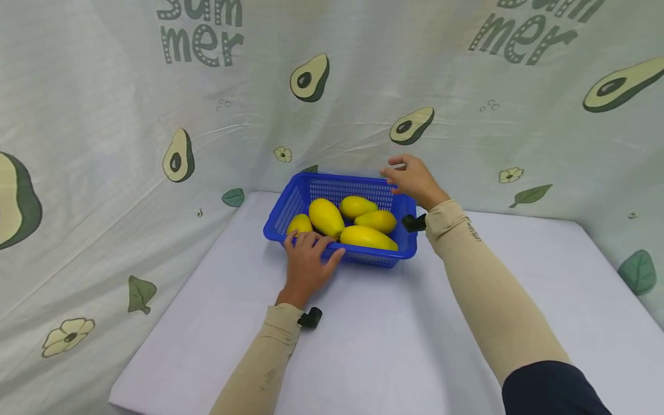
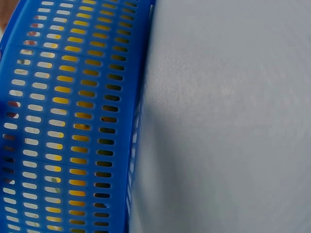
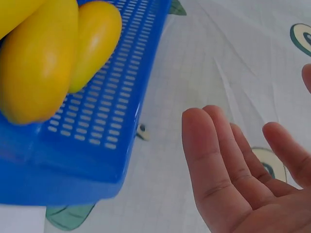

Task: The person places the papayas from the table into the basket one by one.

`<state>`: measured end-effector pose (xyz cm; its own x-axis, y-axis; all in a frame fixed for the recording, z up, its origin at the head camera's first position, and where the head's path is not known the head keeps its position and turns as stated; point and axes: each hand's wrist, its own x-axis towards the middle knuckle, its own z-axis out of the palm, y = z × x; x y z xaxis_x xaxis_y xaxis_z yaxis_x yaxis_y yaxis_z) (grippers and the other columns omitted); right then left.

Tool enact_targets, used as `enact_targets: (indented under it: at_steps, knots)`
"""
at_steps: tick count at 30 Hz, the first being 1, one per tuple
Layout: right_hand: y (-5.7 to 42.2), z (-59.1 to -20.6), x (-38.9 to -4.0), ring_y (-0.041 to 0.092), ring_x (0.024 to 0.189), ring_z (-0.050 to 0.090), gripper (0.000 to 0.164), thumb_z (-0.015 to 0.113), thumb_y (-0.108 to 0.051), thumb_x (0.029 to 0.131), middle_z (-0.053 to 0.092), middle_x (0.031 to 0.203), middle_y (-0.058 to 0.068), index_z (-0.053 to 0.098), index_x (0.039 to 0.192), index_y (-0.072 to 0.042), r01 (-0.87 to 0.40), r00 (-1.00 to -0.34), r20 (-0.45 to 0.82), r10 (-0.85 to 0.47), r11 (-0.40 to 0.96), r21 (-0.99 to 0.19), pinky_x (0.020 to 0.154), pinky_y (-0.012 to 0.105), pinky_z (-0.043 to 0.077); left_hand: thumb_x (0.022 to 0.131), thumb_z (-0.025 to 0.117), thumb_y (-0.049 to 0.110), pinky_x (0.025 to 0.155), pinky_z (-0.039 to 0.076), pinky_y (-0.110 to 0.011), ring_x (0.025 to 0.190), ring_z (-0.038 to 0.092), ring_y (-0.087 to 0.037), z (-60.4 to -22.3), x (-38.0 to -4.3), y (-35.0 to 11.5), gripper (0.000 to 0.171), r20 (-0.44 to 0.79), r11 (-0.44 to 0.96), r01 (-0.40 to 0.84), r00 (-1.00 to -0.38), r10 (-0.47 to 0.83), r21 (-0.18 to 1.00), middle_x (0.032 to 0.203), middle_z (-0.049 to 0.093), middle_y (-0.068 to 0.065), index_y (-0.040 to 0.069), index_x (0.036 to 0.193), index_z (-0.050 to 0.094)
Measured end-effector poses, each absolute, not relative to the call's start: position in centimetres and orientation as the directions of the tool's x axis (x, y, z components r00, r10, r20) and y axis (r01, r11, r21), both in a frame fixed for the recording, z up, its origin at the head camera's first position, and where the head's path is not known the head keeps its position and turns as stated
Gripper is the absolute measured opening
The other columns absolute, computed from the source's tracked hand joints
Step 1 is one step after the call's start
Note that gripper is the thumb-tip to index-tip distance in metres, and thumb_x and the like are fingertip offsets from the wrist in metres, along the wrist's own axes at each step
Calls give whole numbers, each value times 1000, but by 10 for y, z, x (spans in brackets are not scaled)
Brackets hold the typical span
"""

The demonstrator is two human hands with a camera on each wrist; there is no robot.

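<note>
Several yellow mangoes lie in a blue perforated plastic basket. My left hand holds the basket's front rim, its fingers hooked over the edge beside the leftmost mango and the thumb spread along the outside. In the left wrist view only the slotted basket wall shows, with yellow behind its holes. Over the back right corner hovers my right hand, fingers loosely bent and holding nothing. The right wrist view shows those fingers apart from the basket, beyond its rim.
The basket stands on a white-covered table, near its back edge. Behind it hangs a pale cloth printed with avocados, leaves and flowers. Small black cameras sit at both wrists, over beige sleeves.
</note>
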<state>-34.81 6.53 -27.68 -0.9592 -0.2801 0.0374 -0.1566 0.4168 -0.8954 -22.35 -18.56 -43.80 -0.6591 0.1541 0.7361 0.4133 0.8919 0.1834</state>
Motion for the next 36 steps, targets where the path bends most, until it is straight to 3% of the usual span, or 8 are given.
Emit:
enact_targets:
  at_steps: [11, 22, 30, 36]
  knots:
    - [109, -297, -331, 37, 115, 61, 54, 57, -38, 102, 56, 134, 20, 49, 141, -1, -200, -963, 88, -256, 454, -868, 93, 47, 53, 95, 63, 49, 106, 24, -58, 100, 55, -28, -440, -224, -197, 40, 743, 897, 405, -653, 146, 179, 95, 61, -6, 12, 107, 74]
    - [149, -323, -311, 34, 114, 63, 55, 54, -40, 103, 56, 133, 21, 50, 140, -1, -190, -971, 82, -224, 513, -837, 87, 39, 56, 94, 62, 47, 106, 26, -59, 99, 57, -28, -437, -222, -208, 38, 739, 908, 377, -662, 126, 182, 93, 63, -5, 13, 106, 75]
    - [177, -338, -300, 35, 113, 62, 58, 52, -43, 103, 57, 130, 23, 49, 139, 2, -181, -975, 63, -212, 599, -780, 87, 40, 56, 96, 61, 42, 104, 30, -55, 100, 62, -26, -426, -220, -208, 35, 736, 902, 376, -668, 104, 213, 94, 70, -4, 12, 105, 77]
    - [196, -339, -299, 37, 112, 62, 58, 52, -46, 102, 59, 130, 23, 51, 138, -1, -234, -967, 85, -239, 714, -660, 87, 50, 53, 97, 62, 38, 100, 37, -51, 101, 63, -27, -418, -222, -212, 33, 698, 907, 359, -707, 110, 221, 100, 71, -7, 9, 110, 74]
